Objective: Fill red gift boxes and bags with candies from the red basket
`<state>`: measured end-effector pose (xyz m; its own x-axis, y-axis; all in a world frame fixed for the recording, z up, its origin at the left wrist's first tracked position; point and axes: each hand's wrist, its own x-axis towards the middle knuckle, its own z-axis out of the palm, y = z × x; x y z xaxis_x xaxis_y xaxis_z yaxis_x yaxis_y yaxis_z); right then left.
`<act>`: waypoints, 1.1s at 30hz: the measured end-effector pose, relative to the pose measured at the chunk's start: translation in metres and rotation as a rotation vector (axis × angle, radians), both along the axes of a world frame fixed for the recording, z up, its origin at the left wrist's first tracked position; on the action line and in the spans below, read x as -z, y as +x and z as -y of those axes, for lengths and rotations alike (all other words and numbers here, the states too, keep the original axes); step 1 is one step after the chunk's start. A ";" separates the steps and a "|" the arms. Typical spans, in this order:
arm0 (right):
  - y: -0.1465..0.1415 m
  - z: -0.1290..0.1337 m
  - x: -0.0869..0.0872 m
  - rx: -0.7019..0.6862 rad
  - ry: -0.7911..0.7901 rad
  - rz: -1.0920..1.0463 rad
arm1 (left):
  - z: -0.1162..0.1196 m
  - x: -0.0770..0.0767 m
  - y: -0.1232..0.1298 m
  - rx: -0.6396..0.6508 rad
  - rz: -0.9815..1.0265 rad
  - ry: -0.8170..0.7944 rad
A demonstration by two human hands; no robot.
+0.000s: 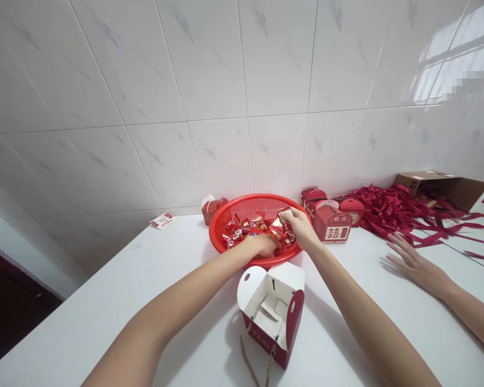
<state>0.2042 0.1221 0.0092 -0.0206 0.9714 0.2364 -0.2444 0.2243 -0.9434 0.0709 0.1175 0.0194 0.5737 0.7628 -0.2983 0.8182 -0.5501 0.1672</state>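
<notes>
A round red plastic basket (221, 217) holds wrapped candies (236, 234), mostly red. My left hand (266, 245) reaches down among the candies, its fingertips hidden. At the basket's right side, my right hand (300, 226) pinches a small pale-wrapped candy (284, 214) between thumb and fingers. In front of the basket stands an open red and white gift box (274, 317) with its flaps up and a twine handle hanging toward me. No candy shows inside it, only white inner flaps.
Closed red boxes (334, 223) stand right of the basket, another (212, 208) behind its left side. Dark red ribbons (381, 212) spill from a cardboard box (443, 185). A card (163, 220) lies at left. Another person's hand (419, 266) rests on the white table (145, 290) at right.
</notes>
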 end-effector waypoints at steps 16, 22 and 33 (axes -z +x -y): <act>-0.002 0.001 -0.002 0.039 0.103 0.099 | 0.019 -0.013 -0.054 -0.280 0.835 0.081; 0.000 0.006 -0.003 0.014 0.122 0.161 | 0.023 -0.010 -0.048 -0.285 1.018 0.102; -0.002 0.011 -0.006 -0.097 0.057 0.148 | 0.020 -0.003 -0.056 -0.209 1.206 0.105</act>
<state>0.2026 0.1109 0.0149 -0.1518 0.9483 0.2788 -0.1268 0.2611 -0.9569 0.0154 0.0976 0.0225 0.3035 0.8614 0.4072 0.2442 -0.4834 0.8406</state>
